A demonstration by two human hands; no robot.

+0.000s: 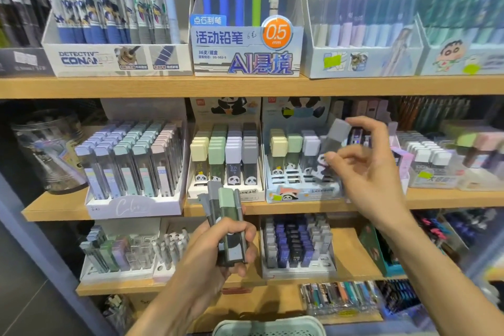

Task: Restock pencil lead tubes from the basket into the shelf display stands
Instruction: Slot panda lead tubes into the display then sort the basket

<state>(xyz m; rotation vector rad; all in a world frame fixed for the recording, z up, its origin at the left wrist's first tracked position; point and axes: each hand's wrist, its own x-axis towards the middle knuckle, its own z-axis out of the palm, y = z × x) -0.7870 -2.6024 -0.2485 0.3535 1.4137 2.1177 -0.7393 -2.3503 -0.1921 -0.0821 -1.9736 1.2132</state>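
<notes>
The wooden shelf [272, 84] in front of me carries rows of display stands. The right panda stand [300, 191] on the middle board has bare slots at its front; the left panda stand [226, 191] beside it is nearly full. The basket [268, 326] sits at the bottom edge, below my arms. My left hand [218, 248] grips a bundle of lead tubes [227, 221], upright, before the left stand. My right hand [368, 166] pinches one grey-capped tube [331, 142], tilted, over the right stand.
</notes>
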